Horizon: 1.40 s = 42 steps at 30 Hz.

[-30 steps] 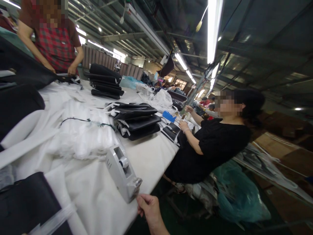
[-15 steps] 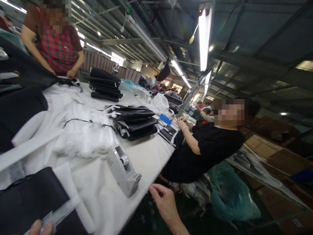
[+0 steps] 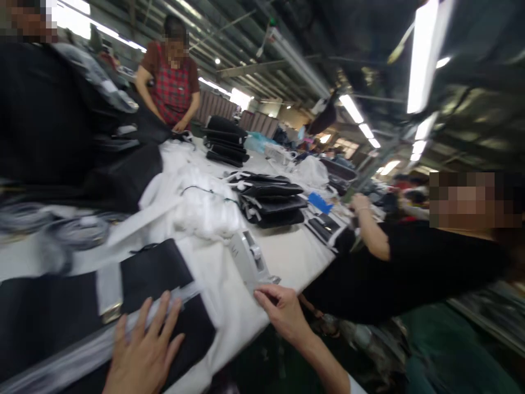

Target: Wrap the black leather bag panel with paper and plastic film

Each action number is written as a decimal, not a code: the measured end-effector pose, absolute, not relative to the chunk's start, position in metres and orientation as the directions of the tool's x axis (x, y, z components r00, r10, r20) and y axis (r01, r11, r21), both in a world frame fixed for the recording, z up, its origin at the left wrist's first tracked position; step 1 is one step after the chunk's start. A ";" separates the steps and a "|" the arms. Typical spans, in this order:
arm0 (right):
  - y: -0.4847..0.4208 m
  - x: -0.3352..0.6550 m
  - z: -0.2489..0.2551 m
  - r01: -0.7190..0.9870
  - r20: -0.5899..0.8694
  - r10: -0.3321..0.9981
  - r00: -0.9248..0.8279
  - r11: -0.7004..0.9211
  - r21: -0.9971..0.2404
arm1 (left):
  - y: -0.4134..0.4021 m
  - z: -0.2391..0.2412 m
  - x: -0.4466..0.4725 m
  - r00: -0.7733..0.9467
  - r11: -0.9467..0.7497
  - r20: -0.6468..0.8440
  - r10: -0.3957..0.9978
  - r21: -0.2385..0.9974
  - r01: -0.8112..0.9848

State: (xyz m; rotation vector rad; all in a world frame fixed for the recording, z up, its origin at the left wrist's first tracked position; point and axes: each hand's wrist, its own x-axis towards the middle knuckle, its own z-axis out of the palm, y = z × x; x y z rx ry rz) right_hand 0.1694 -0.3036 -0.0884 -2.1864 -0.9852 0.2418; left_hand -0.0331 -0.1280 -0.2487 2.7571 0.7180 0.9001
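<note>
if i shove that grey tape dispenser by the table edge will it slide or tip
The tape dispenser looks low and long with a broad base, so it probably slides rather than tips. It sits on white cloth, which may bunch. The right hand touches its front end.

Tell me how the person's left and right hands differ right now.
The left hand lies flat, fingers spread, on a black bag under clear plastic wrap; the right hand is curled, fingertips at the front of the grey tape dispenser. The left hand sits over the table; the right hand is at its edge. Both are bare.
</note>
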 end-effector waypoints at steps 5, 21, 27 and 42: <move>-0.236 0.151 -0.080 0.726 0.112 0.915 0.388 -0.228 -0.649 | -0.121 -0.224 -0.032 0.770 -0.846 0.350 0.533 0.201 0.494; -0.122 0.151 -0.108 0.931 -0.377 0.924 0.060 -0.188 -0.313 | -0.118 -0.216 -0.034 0.748 -0.840 0.382 0.542 0.227 0.493; -0.111 0.143 -0.106 0.955 -0.418 0.898 0.137 -0.232 -0.185 | -0.118 -0.218 -0.033 0.745 -0.836 0.379 0.549 0.241 0.493; -0.102 0.130 -0.112 0.946 -0.414 0.856 0.311 -0.321 0.047 | -0.115 -0.215 -0.037 0.755 -0.850 0.391 0.526 0.241 0.468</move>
